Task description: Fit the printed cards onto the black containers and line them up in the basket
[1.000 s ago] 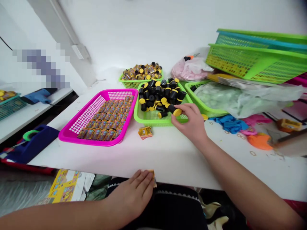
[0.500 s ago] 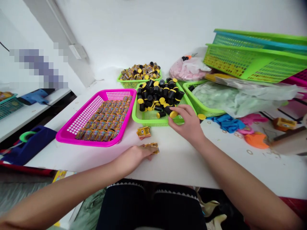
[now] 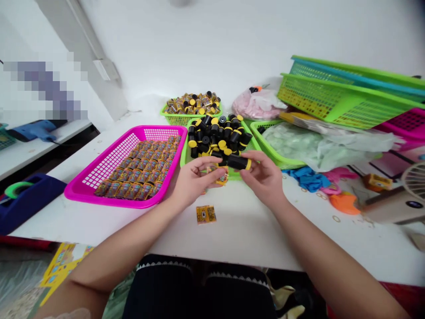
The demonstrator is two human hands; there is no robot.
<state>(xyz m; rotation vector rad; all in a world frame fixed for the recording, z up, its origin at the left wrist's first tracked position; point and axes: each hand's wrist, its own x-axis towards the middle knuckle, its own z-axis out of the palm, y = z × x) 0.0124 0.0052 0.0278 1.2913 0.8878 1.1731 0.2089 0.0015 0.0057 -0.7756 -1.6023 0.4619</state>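
Observation:
My left hand [image 3: 194,179] is closed on a small yellow printed sleeve [image 3: 222,174], held just in front of the green basket. Facing it, my right hand [image 3: 265,179] grips a black cylinder with a yellow end [image 3: 237,161] between thumb and fingers. The cylinder lies sideways, its black end close to the left fingertips; whether it touches the sleeve I cannot tell. On the table below the hands lies a flat yellow printed sleeve [image 3: 206,214]. Behind the hands, the green basket [image 3: 184,155] holds a heap of similar black and yellow cylinders [image 3: 229,130].
A magenta basket [image 3: 71,192] with rows of wrapped cylinders [image 3: 133,175] stands left. Another green basket [image 3: 181,119] of wrapped pieces is behind. At right are stacked baskets [image 3: 348,99], a plastic bag [image 3: 299,139], blue balloons [image 3: 305,177] and a fan [image 3: 413,181]. A tape dispenser [image 3: 36,195] sits far left.
My left hand has lifted off the table with a printed sleeve. My right hand has brought the black cylinder away from the basket's heap, and the two hands are now close together.

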